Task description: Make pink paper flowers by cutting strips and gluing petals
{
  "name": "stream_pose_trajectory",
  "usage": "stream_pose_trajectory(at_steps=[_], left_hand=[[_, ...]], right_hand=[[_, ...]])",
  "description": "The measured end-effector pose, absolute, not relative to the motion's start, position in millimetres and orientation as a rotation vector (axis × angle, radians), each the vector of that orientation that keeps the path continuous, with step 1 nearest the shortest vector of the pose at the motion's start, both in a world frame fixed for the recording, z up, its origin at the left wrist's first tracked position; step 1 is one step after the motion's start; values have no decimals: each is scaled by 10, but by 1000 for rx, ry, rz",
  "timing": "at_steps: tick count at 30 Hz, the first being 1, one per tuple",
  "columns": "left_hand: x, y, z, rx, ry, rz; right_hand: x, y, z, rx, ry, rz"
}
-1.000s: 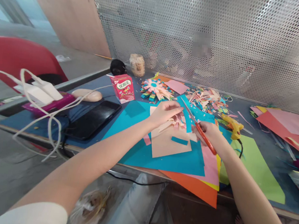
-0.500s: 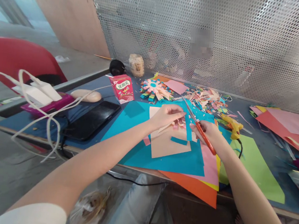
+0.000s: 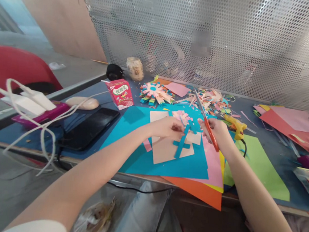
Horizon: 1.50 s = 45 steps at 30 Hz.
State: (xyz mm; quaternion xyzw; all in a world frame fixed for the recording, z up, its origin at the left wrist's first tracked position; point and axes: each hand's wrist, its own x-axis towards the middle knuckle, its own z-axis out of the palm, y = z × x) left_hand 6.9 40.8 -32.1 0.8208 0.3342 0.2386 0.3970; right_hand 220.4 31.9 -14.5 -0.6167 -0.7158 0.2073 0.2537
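Note:
My right hand (image 3: 215,131) is wrapped around the orange handles of a pair of scissors (image 3: 210,131). Their blades point up and away, nearly together. Fingers curled, my left hand (image 3: 171,128) pinches at the upper part of a blue paper strip (image 3: 181,147); the exact contact is partly hidden. That strip lies across a shorter blue strip (image 3: 187,145), over a peach paper sheet (image 3: 164,153). Just beyond my left fingers is a pink fringed paper flower (image 3: 182,116). A large blue sheet (image 3: 139,162) lies beneath all this.
Behind are a layered paper flower (image 3: 154,90) and a heap of paper scraps (image 3: 213,99). A yellow glue gun (image 3: 237,127) lies right, near a green sheet (image 3: 261,170). Leftward stand a pink drink carton (image 3: 121,94), a black phone (image 3: 90,128) and a power strip (image 3: 37,113) with cables.
My left hand has come down and slightly left. The longer blue strip, earlier near my right fingers, now lies across the short one. The scissors stay in my right hand. The view has shifted slightly.

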Motion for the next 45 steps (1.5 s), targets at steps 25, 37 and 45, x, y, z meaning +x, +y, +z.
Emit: stream_pose_trajectory(at_steps=[25,37,45], left_hand=[[131,656,-522,2307,1600,867],[234,640,-541,2458,1572,741],[146,562,-366,2329,1519,1134]], right_hand=[[2188,306,-87,-1813,-2115,260],[2175,255,-44,-1834,-2116,291],[2192,257,-31,-1830,-2101,300]])
